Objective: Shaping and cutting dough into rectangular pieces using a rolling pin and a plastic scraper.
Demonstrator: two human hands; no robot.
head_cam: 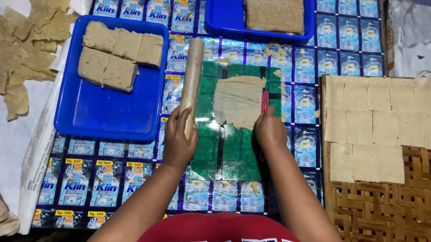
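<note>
My left hand (178,139) grips the near end of a wooden rolling pin (192,77), which lies lengthwise along the left edge of a green plastic sheet (223,154). A thin rolled sheet of beige dough (237,101) lies on the green sheet. My right hand (270,130) holds a pink-handled cutter (264,102) against the dough's right edge.
A blue tray (103,114) at left holds two thick dough slabs (115,55). Another blue tray (222,16) at the back holds a brown slab. A woven bamboo mat (394,206) at right carries several cut dough squares (375,121). Dough scraps (15,49) lie far left.
</note>
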